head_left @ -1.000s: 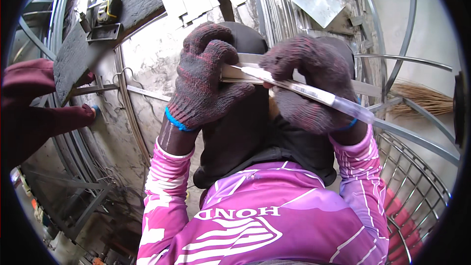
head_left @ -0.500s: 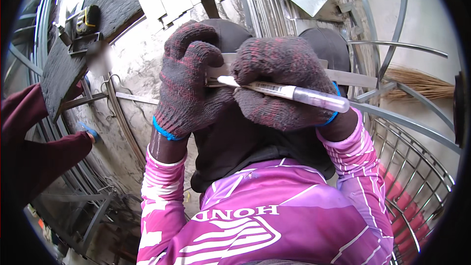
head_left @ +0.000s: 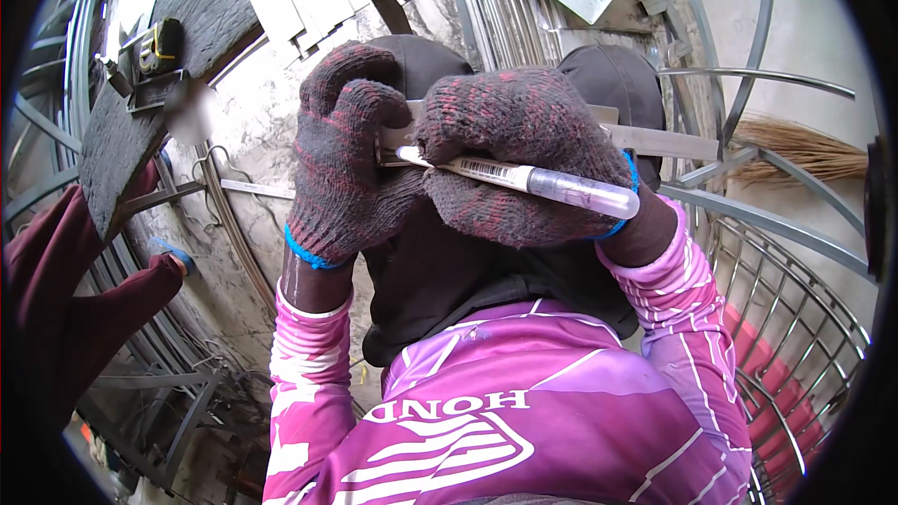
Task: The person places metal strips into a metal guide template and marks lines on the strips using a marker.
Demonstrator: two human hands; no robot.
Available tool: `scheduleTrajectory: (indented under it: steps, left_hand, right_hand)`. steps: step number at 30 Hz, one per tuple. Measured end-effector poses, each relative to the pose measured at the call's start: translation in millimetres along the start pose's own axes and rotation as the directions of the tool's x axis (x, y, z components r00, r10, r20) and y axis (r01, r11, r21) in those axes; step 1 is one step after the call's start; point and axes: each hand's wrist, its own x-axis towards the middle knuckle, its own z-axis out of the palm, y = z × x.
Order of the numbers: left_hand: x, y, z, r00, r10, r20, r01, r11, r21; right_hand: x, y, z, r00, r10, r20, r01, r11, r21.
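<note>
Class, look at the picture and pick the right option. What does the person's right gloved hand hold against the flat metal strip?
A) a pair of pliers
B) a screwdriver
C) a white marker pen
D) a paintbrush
C: the right hand grips a white marker pen with a clear cap, its tip laid on the metal strip that the left hand steadies.

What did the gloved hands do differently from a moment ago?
The right hand swung the white marker from a downward slant to nearly level, and closed in against the left hand, so the gap between them is gone and the marker's tip meets the flat metal strip between them. Nothing was picked up or let go. The left hand still pinches the strip, which still rests across the knees.
</note>
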Motion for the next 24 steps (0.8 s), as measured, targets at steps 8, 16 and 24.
scheduleTrajectory:
  steps: [8, 16, 24]
  left_hand:
    - [1, -4, 2, 1.0, -0.002, -0.015, 0.001, 1.0, -0.028]
    - [2, -5, -2, 0.999, 0.042, 0.008, -0.042, 0.997, 0.06]
    - [3, 1, 8, 1.0, 0.023, 0.005, -0.023, 0.999, 0.043]
  right_hand:
    - [-3, 7, 2, 0.999, 0.009, 0.034, -0.01, 1.0, 0.006]
    - [-30, -9, -48, 0.929, 0.264, -0.259, -0.177, 0.932, 0.317]
    - [-51, -9, -69, 0.982, 0.179, -0.052, -0.176, 0.982, 0.064]
